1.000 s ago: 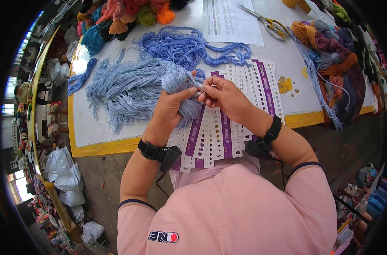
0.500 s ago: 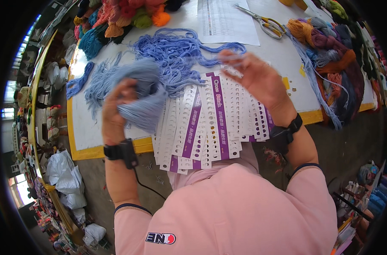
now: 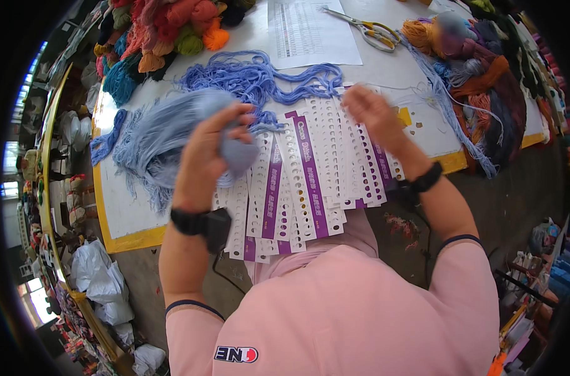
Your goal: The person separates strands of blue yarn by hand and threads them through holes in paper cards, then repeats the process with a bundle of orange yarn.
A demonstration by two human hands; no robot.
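My left hand is closed on a thick light blue skein of thread, whose loose ends spread over the table to its left. Motion blurs the part of the skein around my fingers. My right hand is raised above the right side of the cards, its fingers drawn together and smeared; what they hold, if anything, is unclear. Between my hands and toward my lap lie overlapping white cards with punched holes and purple strips. A loose pile of periwinkle blue thread rests beyond them.
Yellow-handled scissors lie beside a printed sheet. Colourful skeins are heaped at the far left, others at the right. A small blue twisted skein sits near the left edge. Yellow tape borders the table.
My left hand has moved slightly right, and the light blue skein now stretches out behind it to the left. My right hand's fingers have drawn closer together, a little lower. The view has shifted slightly.
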